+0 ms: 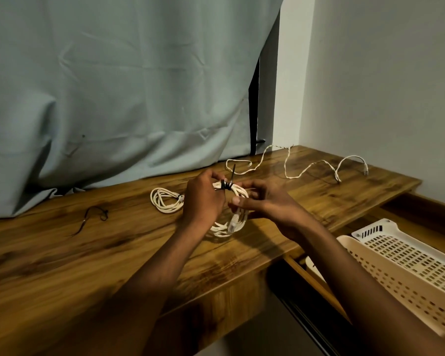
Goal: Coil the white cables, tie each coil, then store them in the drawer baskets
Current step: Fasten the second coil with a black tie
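Both hands, left [203, 199] and right [265, 201], grip the white coil [226, 227] between them at its black tie [228, 186].

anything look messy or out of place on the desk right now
Mostly tidy work in progress. One white cable still sprawls uncoiled across the desk's far right, and a loose black tie lies apart at the left. The grey curtain sags onto the desktop.

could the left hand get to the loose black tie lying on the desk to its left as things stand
Probably yes, once freed. The black tie lies in the open on the desk with nothing around it, but the left hand is gripping the coil being tied and would have to let go first.
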